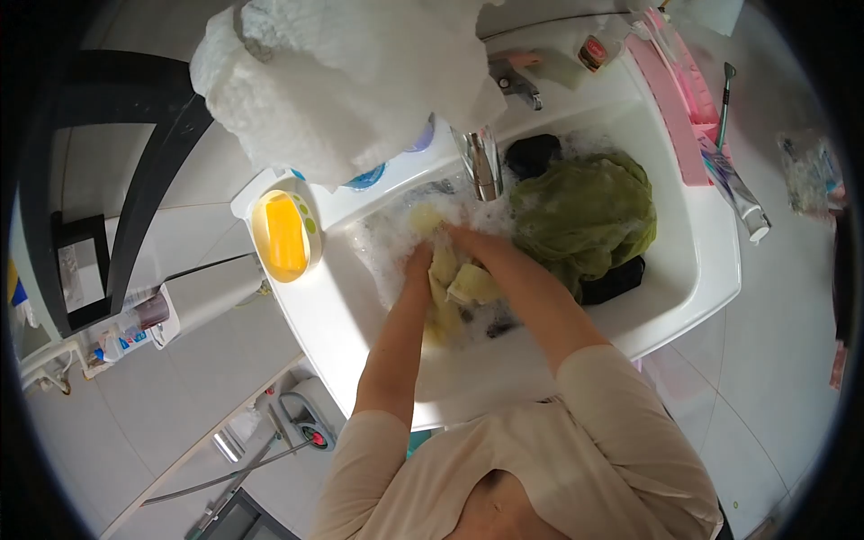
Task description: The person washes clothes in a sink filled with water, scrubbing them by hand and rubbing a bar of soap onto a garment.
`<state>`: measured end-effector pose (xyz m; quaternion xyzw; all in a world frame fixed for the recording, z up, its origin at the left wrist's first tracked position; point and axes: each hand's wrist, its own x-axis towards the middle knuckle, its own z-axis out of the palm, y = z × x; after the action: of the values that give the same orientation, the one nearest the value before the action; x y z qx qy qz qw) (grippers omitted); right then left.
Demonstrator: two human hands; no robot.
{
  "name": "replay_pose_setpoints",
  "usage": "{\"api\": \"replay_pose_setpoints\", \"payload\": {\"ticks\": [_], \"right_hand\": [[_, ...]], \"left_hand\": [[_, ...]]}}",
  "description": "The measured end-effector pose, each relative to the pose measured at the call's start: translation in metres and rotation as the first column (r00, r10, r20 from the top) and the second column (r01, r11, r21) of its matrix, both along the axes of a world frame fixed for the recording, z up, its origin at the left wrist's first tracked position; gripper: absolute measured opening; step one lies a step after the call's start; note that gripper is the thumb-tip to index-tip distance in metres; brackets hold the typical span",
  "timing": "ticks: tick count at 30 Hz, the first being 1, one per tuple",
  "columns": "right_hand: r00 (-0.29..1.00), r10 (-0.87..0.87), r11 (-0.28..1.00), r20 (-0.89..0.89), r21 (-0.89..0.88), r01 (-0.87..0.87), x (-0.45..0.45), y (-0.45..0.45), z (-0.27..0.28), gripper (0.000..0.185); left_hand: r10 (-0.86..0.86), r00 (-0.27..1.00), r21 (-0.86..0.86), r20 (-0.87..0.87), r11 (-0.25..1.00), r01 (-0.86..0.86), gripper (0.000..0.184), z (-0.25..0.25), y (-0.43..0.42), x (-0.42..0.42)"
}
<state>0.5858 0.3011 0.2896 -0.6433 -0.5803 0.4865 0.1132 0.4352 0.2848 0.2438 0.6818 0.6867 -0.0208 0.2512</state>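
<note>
Both my hands are down in the sudsy water of a white sink, close together at a pale yellow cloth (pixel 443 267). My left hand (pixel 419 256) is closed on the cloth's left side, its fingers partly lost in foam. On the other side my right hand (pixel 462 238) grips the cloth near its top, fingertips also hidden. Part of the cloth bunches up between my wrists and trails into the water. To the right lies a soaked olive green garment (pixel 589 216), with dark cloth (pixel 614 281) beside it.
The sink's rim (pixel 715 270) surrounds the wash. A chrome faucet (pixel 482 166) juts over the water. A yellow soap bar (pixel 286 236) lies in a dish on the left ledge. White fabric (pixel 333 81) hangs over the back. A pink rack (pixel 675 90) and toothpaste tube (pixel 735 189) are at right.
</note>
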Motion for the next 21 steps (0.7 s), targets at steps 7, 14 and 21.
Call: {"api": "replay_pose_setpoints", "payload": {"ticks": [7,14,21], "right_hand": [[0.937,-0.204,0.974,-0.282,-0.157,0.165,0.032,0.010,0.055,0.044],[-0.010,-0.323,0.850,-0.946,-0.295,0.437,0.047,-0.035,0.027,0.034],[0.549,-0.670,0.738,-0.500,-0.374,0.561,0.048,-0.083,0.096,0.022]], "left_hand": [[0.299,0.606,-0.149,0.737,0.947,-0.286,0.031,0.109,0.013,0.029],[-0.205,0.885,0.643,0.418,0.755,-0.129,0.028,0.184,-0.048,0.128],[-0.025,0.896,0.542,0.444,0.804,-0.247,0.014,0.160,-0.022,0.049]]}}
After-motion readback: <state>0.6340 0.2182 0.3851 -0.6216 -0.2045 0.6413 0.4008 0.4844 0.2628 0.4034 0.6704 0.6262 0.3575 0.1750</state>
